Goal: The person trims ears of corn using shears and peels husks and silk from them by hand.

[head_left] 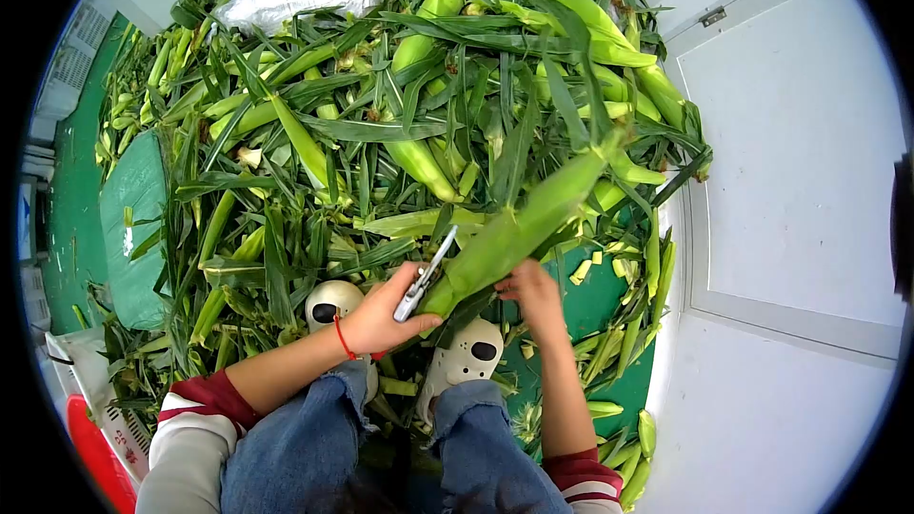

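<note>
A green ear of corn (519, 233) in its husk slants up and away to the right in front of me. My left hand (381, 316), with a red string at the wrist, is closed around metal pruning shears (426, 276) and steadies the stem end of the ear with its thumb. On the other side, my right hand (535, 297) has its fingers curled against the lower right edge of the ear. Its fingertips are partly hidden by the husk. Just beyond both hands rises a big heap of unhusked corn and leaves (419, 162).
A white plastic bundle (300, 2) lies atop the heap, and a green sack (133, 228) leans at its left. White panels (790, 152) bound the right side. A white crate (100, 400) and a red object (93, 452) are at lower left. Trimmed ears (633, 457) lie at lower right.
</note>
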